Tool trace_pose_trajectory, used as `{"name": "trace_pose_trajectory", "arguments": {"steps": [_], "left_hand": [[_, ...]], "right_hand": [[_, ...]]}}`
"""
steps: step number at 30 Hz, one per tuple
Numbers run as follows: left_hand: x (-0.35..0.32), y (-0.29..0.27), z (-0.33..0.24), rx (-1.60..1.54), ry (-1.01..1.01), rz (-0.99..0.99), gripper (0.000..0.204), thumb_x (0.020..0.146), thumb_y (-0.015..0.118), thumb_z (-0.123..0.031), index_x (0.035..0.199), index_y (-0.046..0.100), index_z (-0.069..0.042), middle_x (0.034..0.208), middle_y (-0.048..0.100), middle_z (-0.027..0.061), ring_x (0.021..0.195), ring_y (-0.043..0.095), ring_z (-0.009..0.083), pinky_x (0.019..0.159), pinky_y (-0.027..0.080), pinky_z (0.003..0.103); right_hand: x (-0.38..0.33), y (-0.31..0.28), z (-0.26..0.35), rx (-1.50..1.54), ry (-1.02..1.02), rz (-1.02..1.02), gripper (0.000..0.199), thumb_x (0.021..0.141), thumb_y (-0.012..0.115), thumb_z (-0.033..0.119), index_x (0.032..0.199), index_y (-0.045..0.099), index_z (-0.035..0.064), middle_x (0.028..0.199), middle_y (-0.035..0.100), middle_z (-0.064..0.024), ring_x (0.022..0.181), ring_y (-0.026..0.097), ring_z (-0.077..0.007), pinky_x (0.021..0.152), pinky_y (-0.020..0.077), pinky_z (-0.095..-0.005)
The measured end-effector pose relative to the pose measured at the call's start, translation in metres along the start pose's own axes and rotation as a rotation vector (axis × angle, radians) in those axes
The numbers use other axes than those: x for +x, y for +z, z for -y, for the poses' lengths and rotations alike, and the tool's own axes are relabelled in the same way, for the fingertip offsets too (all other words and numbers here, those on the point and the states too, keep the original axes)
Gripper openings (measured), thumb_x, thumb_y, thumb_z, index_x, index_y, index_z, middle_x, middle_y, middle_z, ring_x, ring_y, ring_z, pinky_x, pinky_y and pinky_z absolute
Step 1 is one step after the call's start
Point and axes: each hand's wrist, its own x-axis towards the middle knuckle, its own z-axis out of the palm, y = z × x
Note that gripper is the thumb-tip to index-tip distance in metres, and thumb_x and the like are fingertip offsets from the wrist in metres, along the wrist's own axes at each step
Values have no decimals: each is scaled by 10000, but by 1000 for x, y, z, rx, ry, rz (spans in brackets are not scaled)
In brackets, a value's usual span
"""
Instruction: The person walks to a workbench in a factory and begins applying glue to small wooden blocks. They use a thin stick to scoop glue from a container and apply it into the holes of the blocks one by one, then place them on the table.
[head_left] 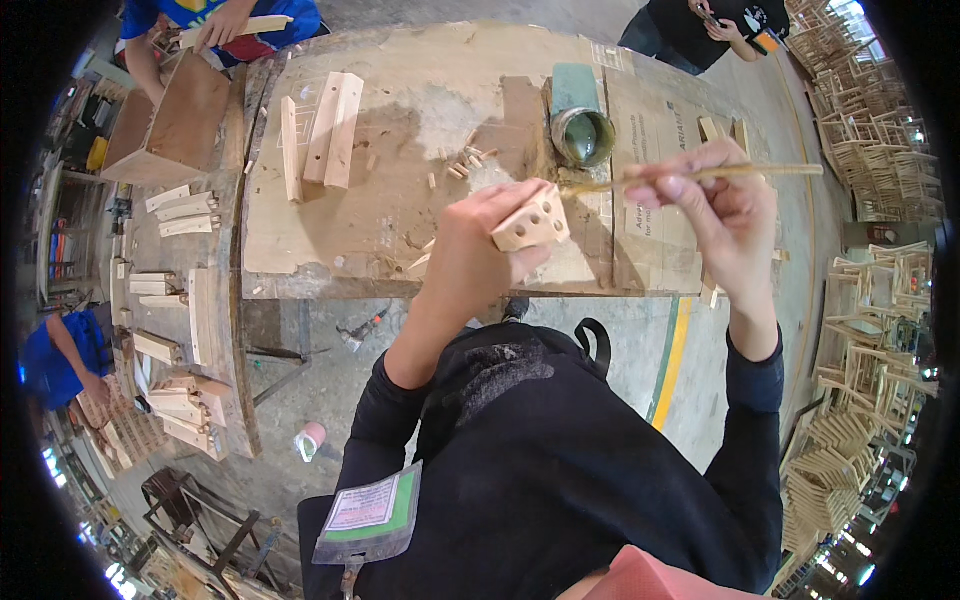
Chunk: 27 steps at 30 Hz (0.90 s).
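Observation:
My left hand (470, 245) is wrapped around a pale wooden block (530, 226), possibly several pieces held together, with several round holes facing up. Between the fingers and thumb of my right hand (722, 205) is a thin wooden stick (770, 170). Its narrow, darker tip points left and reaches the block's right edge; whether it touches is too small to tell. Beyond the block stands an open greenish pot (582, 138) with murky liquid inside. Small wooden dowels (468, 163) lie loose on the worktable (400, 262), just past my left hand.
Drilled wooden rails (335, 130) lie on the table's far left. A side bench at left carries stacked wooden pieces (185, 212) and a wooden box (170, 120) beside a person in blue (220, 25). Another person (710, 30) stands at far right. Chair frames (850, 120) are piled along the right.

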Motion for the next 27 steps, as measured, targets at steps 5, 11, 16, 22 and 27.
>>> {"name": "trace_pose_trajectory", "arguments": {"steps": [5, 11, 16, 22, 27], "left_hand": [[-1, 0, 8, -12, -40, -17, 549, 648, 771, -3, 1189, 679, -14, 1033, 718, 154, 907, 706, 192, 788, 538, 290], [-3, 2, 15, 1, -70, -20, 541, 650, 764, -7, 1185, 685, -21, 1022, 721, 145, 896, 704, 179, 785, 539, 290], [-2, 4, 20, -5, -95, -19, 535, 653, 769, -17, 1182, 688, -25, 1005, 726, 133, 887, 705, 173, 782, 540, 291], [1, 2, 24, -2, -119, 21, 573, 623, 805, -12, 1182, 676, -22, 1044, 707, 177, 915, 702, 281, 803, 546, 336], [-3, -2, 38, -8, -56, 8, 600, 639, 825, -56, 1217, 666, -29, 1059, 714, 159, 903, 702, 207, 792, 542, 307]], "right_hand": [[5, -24, -95, -229, 84, -236, 122, 922, 685, 77, 902, 606, -14, 853, 731, -139, 800, 733, -178, 685, 590, -267], [-6, -12, -149, -698, -12, -250, 188, 892, 740, 144, 833, 619, 11, 777, 718, -104, 759, 725, -130, 618, 542, -277], [-13, 9, -176, -371, 17, -359, 183, 909, 721, 122, 829, 604, 6, 775, 720, -75, 748, 709, -114, 640, 540, -246], [-16, 10, -189, 252, 195, -525, 111, 948, 651, 58, 981, 569, -10, 1022, 699, -173, 901, 715, -214, 807, 598, -302], [-17, 2, -176, 635, 363, -625, 190, 960, 638, 82, 1093, 574, -39, 1057, 674, -159, 1020, 682, -232, 898, 571, -322]]}}
